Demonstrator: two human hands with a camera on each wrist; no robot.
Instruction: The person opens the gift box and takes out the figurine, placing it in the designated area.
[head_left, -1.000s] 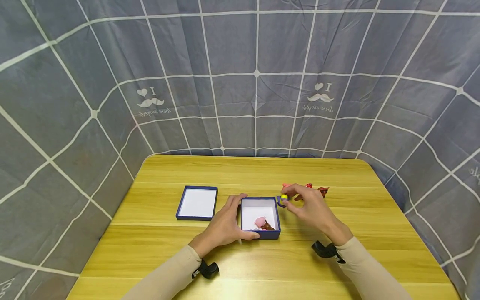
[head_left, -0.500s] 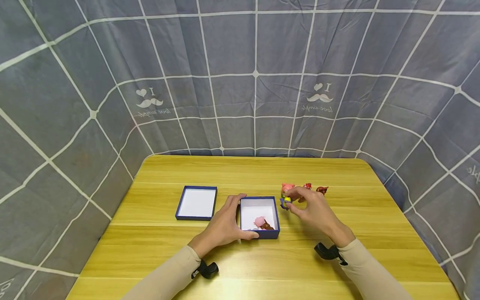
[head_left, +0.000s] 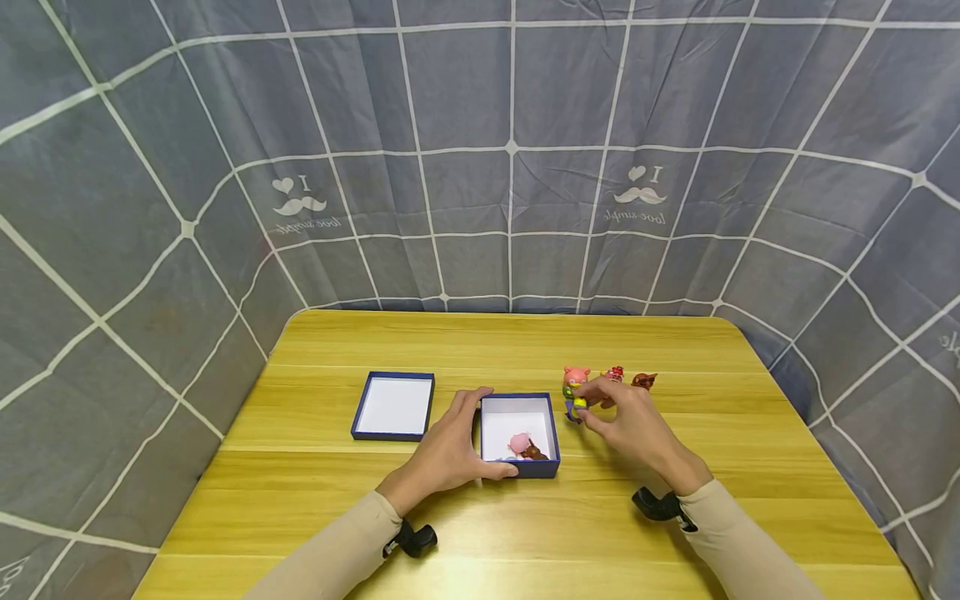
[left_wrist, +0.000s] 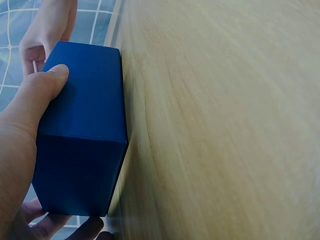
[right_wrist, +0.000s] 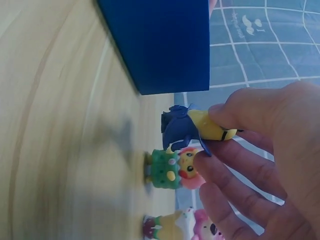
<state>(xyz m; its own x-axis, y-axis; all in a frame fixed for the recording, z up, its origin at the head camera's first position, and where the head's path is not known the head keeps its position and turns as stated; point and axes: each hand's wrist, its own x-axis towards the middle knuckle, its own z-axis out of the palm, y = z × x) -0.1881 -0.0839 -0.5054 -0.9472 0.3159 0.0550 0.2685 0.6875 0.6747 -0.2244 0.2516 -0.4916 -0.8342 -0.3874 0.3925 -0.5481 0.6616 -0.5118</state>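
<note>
1. Your right hand pinches the toy by its yellow top; with uneven thumb pressure, it could turn and slip.
2. The toy's blue part hangs below your fingers; a careless far swing could topple the green figure, standing near.
3. Leftward, your left hand grips the box; loosened, a bump could shift it.
</note>
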